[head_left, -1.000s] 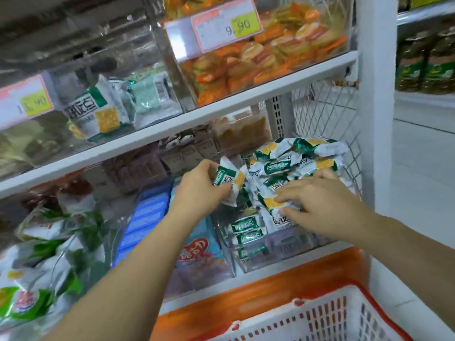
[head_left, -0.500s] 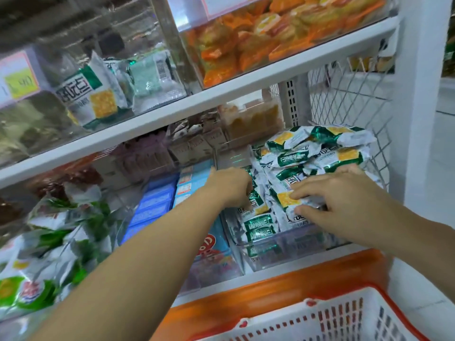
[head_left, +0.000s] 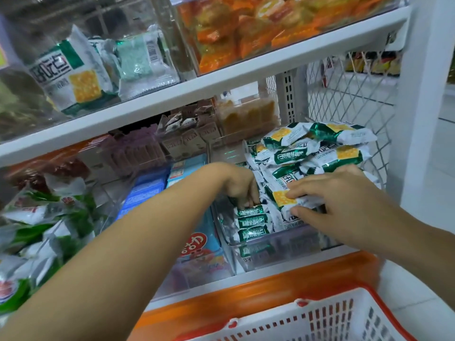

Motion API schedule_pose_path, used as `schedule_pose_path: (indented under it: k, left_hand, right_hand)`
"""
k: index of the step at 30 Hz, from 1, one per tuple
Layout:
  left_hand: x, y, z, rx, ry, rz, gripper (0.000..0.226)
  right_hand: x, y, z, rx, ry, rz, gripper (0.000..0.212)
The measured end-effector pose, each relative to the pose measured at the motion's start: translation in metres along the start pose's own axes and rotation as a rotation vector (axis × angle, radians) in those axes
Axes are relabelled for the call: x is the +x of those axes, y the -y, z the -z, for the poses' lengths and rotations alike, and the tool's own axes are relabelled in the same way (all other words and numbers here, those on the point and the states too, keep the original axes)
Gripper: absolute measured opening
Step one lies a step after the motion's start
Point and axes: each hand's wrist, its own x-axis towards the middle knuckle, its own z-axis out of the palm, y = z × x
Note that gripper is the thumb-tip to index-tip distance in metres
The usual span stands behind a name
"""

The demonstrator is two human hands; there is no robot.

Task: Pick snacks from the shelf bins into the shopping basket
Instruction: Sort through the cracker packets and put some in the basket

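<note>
left hand [head_left: 240,185] has dropped to grip a green packet [head_left: 250,212]; right hand [head_left: 344,205] pinches a cracker packet [head_left: 283,199].

White shelf boards [head_left: 246,73], wire mesh side panel [head_left: 344,94], pale floor [head_left: 443,168]

There are two hands, a left hand [head_left: 240,187] and a right hand [head_left: 344,205]. One clear bin [head_left: 283,252] holds more than ten green-and-white cracker packets [head_left: 339,153]. Two white shelf boards [head_left: 221,84] are seen, and one shopping basket [head_left: 320,318].
</note>
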Motion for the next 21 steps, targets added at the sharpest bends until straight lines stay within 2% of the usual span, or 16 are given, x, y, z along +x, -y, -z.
schedule_pose_path:
  k: [4, 6, 12, 16, 21]
  left_hand:
    - [-0.004, 0.016, 0.020, 0.113, -0.243, 0.004, 0.030]
    - [-0.001, 0.022, 0.022, 0.128, -0.282, 0.017, 0.035]
    - [0.011, 0.020, 0.011, 0.439, -0.168, 0.131, 0.042]
    - [0.018, 0.017, 0.009, 0.521, -0.101, 0.197, 0.053]
    - [0.017, 0.018, 0.006, 0.537, -0.195, 0.154, 0.024]
  right_hand:
    - [0.000, 0.000, -0.001, 0.043, 0.012, -0.004, 0.034]
    - [0.000, 0.000, 0.000, 0.066, 0.024, -0.020, 0.038]
    - [0.000, -0.001, -0.002, 0.075, 0.004, -0.005, 0.029]
    - [0.000, -0.001, -0.002, 0.073, 0.001, -0.013, 0.028]
    - [0.000, -0.002, -0.002, 0.064, -0.011, -0.003, 0.027]
